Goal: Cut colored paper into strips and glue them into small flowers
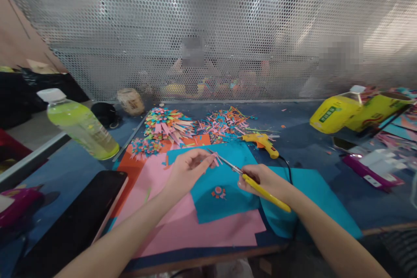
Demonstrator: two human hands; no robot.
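Note:
Pinched in the fingers of my left hand (194, 165) is a small pink paper strip (217, 160). My right hand (265, 181) grips a pair of scissors with yellow handles (267, 194); its blades point left, with the tips close to the strip. Whether the blades touch the paper I cannot tell. Below both hands lies a blue paper sheet (208, 213), on top of pink sheets (182, 236). A small pink and orange paper flower (218, 192) rests on the blue sheet.
Behind the hands are a bundle of colourful paper strips (169, 125), a heap of clippings (224, 124) and a yellow glue gun (262, 142) with a black cord. A drink bottle (84, 128) and a black phone-like slab (78, 221) stand left. A perforated metal panel (221, 21) closes off the back.

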